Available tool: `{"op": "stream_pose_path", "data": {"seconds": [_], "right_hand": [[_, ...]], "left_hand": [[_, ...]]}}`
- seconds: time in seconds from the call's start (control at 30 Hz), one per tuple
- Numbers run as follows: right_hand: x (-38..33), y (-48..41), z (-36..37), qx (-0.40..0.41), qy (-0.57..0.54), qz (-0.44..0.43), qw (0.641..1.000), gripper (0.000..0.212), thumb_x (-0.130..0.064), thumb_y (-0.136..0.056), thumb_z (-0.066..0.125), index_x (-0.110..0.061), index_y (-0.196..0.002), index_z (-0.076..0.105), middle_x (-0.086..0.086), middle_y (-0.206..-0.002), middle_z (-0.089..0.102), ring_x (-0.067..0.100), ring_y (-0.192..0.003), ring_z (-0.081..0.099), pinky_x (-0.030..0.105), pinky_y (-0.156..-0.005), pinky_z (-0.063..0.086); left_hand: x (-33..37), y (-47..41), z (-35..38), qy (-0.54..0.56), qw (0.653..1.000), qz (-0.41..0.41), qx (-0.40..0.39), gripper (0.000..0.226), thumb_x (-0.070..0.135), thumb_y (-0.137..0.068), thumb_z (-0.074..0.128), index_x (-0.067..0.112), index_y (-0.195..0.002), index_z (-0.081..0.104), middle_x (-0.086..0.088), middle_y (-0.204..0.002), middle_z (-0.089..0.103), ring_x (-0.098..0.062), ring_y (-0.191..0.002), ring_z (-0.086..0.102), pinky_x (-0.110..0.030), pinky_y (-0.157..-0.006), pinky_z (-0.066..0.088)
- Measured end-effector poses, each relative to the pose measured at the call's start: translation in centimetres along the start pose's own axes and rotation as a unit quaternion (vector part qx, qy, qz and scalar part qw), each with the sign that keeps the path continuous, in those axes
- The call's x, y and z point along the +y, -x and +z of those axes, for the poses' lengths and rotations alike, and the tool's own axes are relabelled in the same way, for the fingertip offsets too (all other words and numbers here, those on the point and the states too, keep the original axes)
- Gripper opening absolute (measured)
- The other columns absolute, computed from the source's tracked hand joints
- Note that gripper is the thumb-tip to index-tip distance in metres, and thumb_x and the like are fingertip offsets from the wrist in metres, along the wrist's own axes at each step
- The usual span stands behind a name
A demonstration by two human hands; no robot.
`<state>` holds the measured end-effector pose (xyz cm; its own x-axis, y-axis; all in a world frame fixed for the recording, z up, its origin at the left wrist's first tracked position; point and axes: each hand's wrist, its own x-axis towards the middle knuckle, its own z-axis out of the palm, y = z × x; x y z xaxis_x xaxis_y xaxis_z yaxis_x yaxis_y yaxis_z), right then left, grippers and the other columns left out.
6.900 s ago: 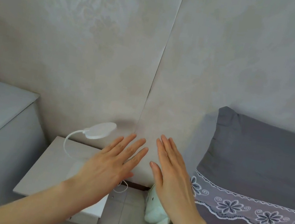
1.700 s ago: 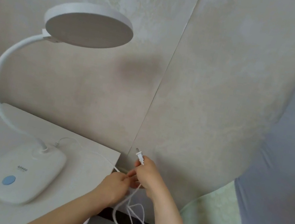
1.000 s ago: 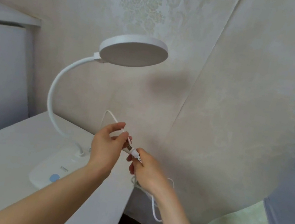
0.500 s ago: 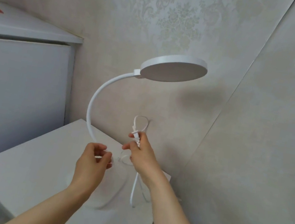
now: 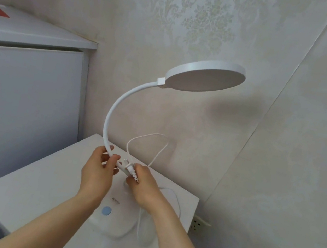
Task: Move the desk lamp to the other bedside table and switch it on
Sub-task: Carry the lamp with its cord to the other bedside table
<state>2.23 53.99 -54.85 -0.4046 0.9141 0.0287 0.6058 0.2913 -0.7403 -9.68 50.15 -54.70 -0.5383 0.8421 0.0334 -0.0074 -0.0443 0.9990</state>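
Left hand [image 5: 95, 174] now grips lamp neck [image 5: 111, 119]; cabinet [image 5: 25, 86] stands beside.

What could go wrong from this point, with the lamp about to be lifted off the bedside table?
The loose cord loops free behind the neck and trails over the table edge; it might snag during the lift. The left hand grips only the thin bent neck, so the wide base could swing or the neck flex. The right hand is occupied with the plug, leaving the base unsupported.
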Motion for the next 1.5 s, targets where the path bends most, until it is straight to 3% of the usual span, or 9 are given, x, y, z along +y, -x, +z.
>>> {"op": "stream_pose_path", "data": {"seconds": [0.1, 0.3, 0.57, 0.73, 0.9, 1.07, 1.2, 1.4, 1.5], "right_hand": [[0.3, 0.3, 0.6, 0.006, 0.0, -0.006, 1.0, 0.016, -0.013, -0.096, 0.045, -0.012, -0.11, 0.053, 0.013, -0.114, 0.063, 0.03, -0.102, 0.058, 0.032, -0.077, 0.042], [0.6, 0.5, 0.8, 0.034, 0.008, -0.032, 0.999, 0.011, -0.017, -0.098, 0.045, -0.016, -0.104, 0.054, 0.008, -0.105, 0.069, 0.022, -0.091, 0.06, 0.024, -0.067, 0.038], [1.4, 0.9, 1.5, 0.052, 0.002, -0.034, 0.998, 0.018, -0.014, -0.097, 0.043, -0.016, -0.106, 0.059, 0.011, -0.101, 0.061, 0.027, -0.098, 0.055, 0.029, -0.076, 0.043], [2.2, 2.0, 1.1, 0.09, 0.008, -0.043, 0.995, 0.02, -0.012, -0.095, 0.045, -0.018, -0.105, 0.061, 0.003, -0.09, 0.055, 0.016, -0.085, 0.046, 0.002, -0.062, 0.035], [2.4, 3.1, 0.0, 0.103, 0.032, -0.031, 0.994, 0.022, -0.019, -0.096, 0.043, -0.025, -0.109, 0.059, 0.008, -0.095, 0.055, 0.02, -0.088, 0.048, 0.012, -0.066, 0.037], [0.6, 4.1, -1.6, 0.102, 0.009, -0.041, 0.994, 0.025, -0.01, -0.093, 0.041, -0.017, -0.106, 0.061, 0.013, -0.105, 0.056, 0.029, -0.1, 0.055, 0.042, -0.086, 0.053], [-1.0, 4.4, -3.0, 0.12, 0.001, -0.053, 0.991, 0.025, 0.0, -0.086, 0.038, -0.008, -0.092, 0.061, 0.013, -0.093, 0.058, 0.03, -0.095, 0.055, 0.044, -0.081, 0.053], [-5.7, 4.0, -7.2, 0.115, -0.004, -0.048, 0.992, 0.031, -0.006, -0.087, 0.041, -0.019, -0.103, 0.064, -0.001, -0.084, 0.052, 0.02, -0.093, 0.049, 0.033, -0.078, 0.047], [-8.8, 3.3, -9.6, 0.102, -0.019, -0.028, 0.994, 0.031, -0.009, -0.09, 0.043, -0.024, -0.107, 0.064, -0.014, -0.075, 0.042, 0.017, -0.09, 0.048, 0.025, -0.072, 0.039]], "left_hand": [[0.4, -1.2, -0.2, 0.006, 1.0, 0.027, 0.013, 0.026, 0.011, -0.093, 0.059, 0.032, -0.107, 0.058, -0.009, -0.096, 0.068, -0.021, -0.082, 0.073, -0.038, -0.079, 0.061], [0.5, -2.4, -0.5, -0.006, 0.999, 0.045, -0.02, 0.051, 0.008, -0.097, 0.054, 0.041, -0.135, 0.044, -0.002, -0.093, 0.066, -0.016, -0.072, 0.075, -0.019, -0.06, 0.058], [1.5, -3.2, -0.4, -0.011, 0.996, 0.02, -0.081, 0.045, 0.005, -0.097, 0.053, 0.035, -0.13, 0.052, -0.015, -0.1, 0.066, -0.027, -0.081, 0.073, -0.033, -0.066, 0.063], [2.1, -3.1, 0.9, -0.035, 0.992, 0.014, -0.123, 0.045, 0.004, -0.097, 0.051, 0.034, -0.13, 0.053, -0.017, -0.097, 0.067, -0.027, -0.077, 0.074, -0.034, -0.065, 0.063], [2.7, -2.6, 2.2, -0.034, 0.989, 0.018, -0.143, 0.041, 0.003, -0.097, 0.053, 0.035, -0.122, 0.057, -0.021, -0.095, 0.068, -0.026, -0.071, 0.075, -0.03, -0.058, 0.061], [3.8, -2.6, 3.1, -0.055, 0.988, 0.05, -0.133, 0.044, 0.004, -0.097, 0.053, 0.034, -0.129, 0.055, -0.016, -0.088, 0.07, -0.015, -0.059, 0.073, -0.021, -0.049, 0.056], [5.4, -2.3, 3.6, -0.08, 0.988, 0.074, -0.112, 0.052, 0.006, -0.097, 0.054, 0.038, -0.137, 0.048, -0.007, -0.084, 0.07, -0.013, -0.06, 0.073, -0.022, -0.052, 0.058], [12.1, -2.3, 3.7, -0.132, 0.986, 0.072, -0.075, 0.05, 0.011, -0.097, 0.055, 0.04, -0.138, 0.047, -0.003, -0.086, 0.071, -0.01, -0.061, 0.074, -0.017, -0.052, 0.058], [16.2, -2.8, 3.5, -0.16, 0.983, 0.059, -0.062, 0.049, 0.011, -0.097, 0.054, 0.039, -0.136, 0.048, -0.003, -0.086, 0.07, -0.014, -0.064, 0.074, -0.028, -0.06, 0.062]]}}
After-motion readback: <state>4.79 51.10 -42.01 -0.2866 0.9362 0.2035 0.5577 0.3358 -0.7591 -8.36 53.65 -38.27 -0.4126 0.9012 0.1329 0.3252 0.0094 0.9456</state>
